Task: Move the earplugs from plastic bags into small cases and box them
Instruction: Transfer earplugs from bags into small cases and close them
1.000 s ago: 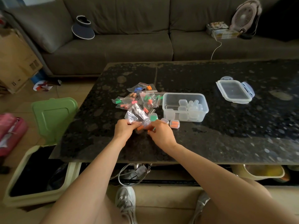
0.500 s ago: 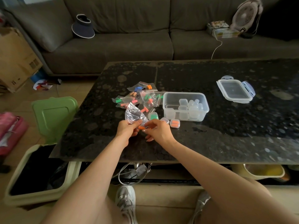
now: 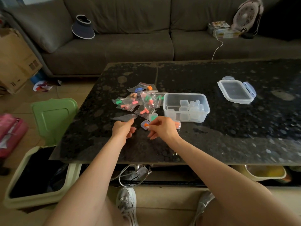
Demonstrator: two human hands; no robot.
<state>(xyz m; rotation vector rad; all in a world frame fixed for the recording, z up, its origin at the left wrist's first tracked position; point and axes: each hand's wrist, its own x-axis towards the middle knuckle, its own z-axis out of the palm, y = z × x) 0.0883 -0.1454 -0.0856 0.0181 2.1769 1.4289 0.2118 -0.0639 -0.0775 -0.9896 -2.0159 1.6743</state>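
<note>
Far left, on the floor: a pink bag, with a carton behind it. A bin sits beside the table's left edge, its green lid flipped up. A visor lies on the sofa behind the table, which is dark and speckled.

The left hand is low over the table's front-left. Its thumb and forefinger are clamped on the corner of an empty bag, which sticks out leftward, nearly flat. The other fingers are curled under and hold nothing. Behind both hands a pile of bags lies on the table, with green, pink, orange and blue plugs inside.

Just right of the left hand is an open case on the table. The right hand reaches it, thumb and forefinger pinching an orange earplug at the case's mouth. Can't tell if the plug is fully in. The remaining fingers are loosely curled and spread.

A green case sits just behind the right hand, between the pile and the hand. An orange case is half hidden by the right knuckles, just in front of the box. The box is clear and open, right of the pile, with clear cases jumbled mostly in its right half. The box lid lies flat on the table, well apart to the right.

A fan is on the sofa at far right. Shoes show under the table's front edge.
</note>
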